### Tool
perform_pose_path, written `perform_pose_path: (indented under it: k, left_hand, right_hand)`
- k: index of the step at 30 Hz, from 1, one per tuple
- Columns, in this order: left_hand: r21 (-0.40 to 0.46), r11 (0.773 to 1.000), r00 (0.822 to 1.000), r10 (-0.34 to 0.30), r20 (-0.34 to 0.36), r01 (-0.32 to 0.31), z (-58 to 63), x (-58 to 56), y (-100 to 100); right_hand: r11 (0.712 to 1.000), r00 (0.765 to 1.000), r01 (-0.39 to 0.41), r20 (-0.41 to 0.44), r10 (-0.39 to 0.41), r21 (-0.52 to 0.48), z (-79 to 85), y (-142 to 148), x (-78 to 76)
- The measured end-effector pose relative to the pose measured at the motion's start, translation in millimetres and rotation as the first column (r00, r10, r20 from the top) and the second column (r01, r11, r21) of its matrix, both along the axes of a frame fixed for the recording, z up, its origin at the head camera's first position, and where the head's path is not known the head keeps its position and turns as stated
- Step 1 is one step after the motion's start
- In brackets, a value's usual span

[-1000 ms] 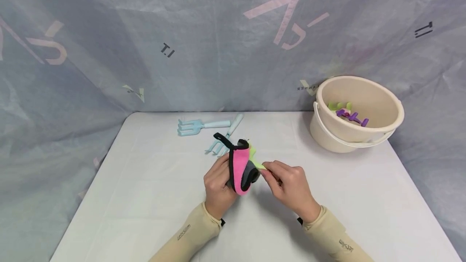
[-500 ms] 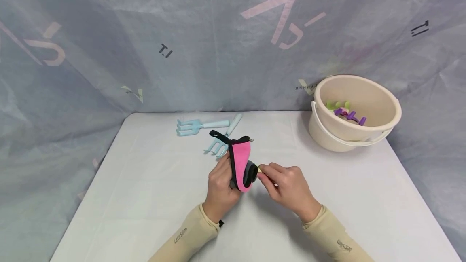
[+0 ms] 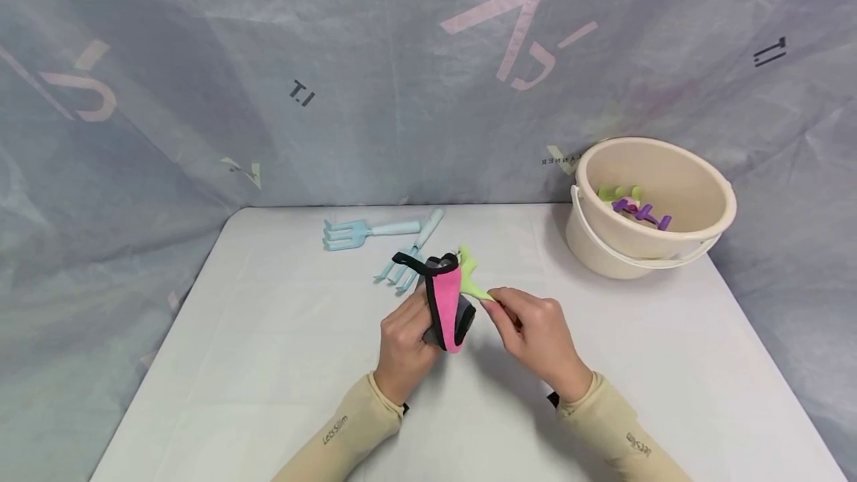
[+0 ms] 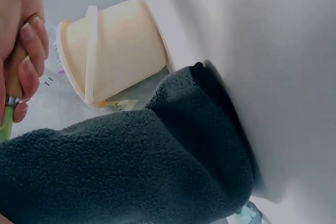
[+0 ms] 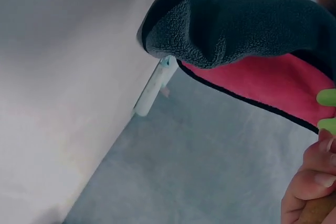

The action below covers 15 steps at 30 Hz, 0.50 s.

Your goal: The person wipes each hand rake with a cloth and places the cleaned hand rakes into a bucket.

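My left hand (image 3: 405,337) grips a folded cloth (image 3: 445,303), pink on one side and dark grey fleece on the other, with black edging and a hanging loop. Beside it, my right hand (image 3: 535,329) holds a small green hand rake (image 3: 472,281), whose head is partly hidden behind the cloth. In the left wrist view the right fingers curl round the rake's wooden handle (image 4: 16,74), next to a metal collar. Green tines (image 5: 326,98) show against the pink side in the right wrist view. Most of the left fingers are hidden by cloth.
Two light-blue hand rakes lie at the back of the white table (image 3: 268,363), one rake (image 3: 371,233) pointing left and another rake (image 3: 425,233) behind the cloth. A cream bucket (image 3: 612,248) at the back right contains green and purple tools (image 3: 643,213). A grey curtain hangs behind.
The green rake head slipped behind the cloth half a second ago and now shows again at its right. My right hand has shifted slightly right, and the cloth has tilted a little.
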<state>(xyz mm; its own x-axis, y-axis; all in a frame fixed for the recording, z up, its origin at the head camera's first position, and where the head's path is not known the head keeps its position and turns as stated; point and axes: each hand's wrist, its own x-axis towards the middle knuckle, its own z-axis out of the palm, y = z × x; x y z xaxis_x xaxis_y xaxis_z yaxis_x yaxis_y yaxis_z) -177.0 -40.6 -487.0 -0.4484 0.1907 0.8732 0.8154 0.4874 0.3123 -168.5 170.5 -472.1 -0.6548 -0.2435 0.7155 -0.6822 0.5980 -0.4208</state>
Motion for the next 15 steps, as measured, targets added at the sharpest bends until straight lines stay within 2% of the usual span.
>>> perform_pose_path:
  k: [4,8,11,15]
  left_hand:
    - [0.011,1.000,1.000,-0.011,-0.011,0.011,-0.9,-0.5,2]
    - [0.034,0.999,0.999,-0.012,-0.031,0.013,-2.7,-1.2,3]
    - [0.045,0.999,0.999,-0.007,-0.032,0.008,-5.3,-1.5,5]
    - [-0.008,1.000,0.999,-0.029,-0.041,0.029,-10.2,-1.0,8]
  right_hand:
    - [0.999,1.000,-0.002,-0.002,0.001,-0.046,1.5,0,-1.0]
    - [0.996,0.999,0.006,0.034,-0.003,-0.093,3.3,1,-1.7]
    - [0.991,0.996,0.011,0.093,0.002,-0.134,3.8,4,-2.5]
    - [0.962,0.983,0.027,0.184,0.024,-0.271,7.8,11,-2.9]
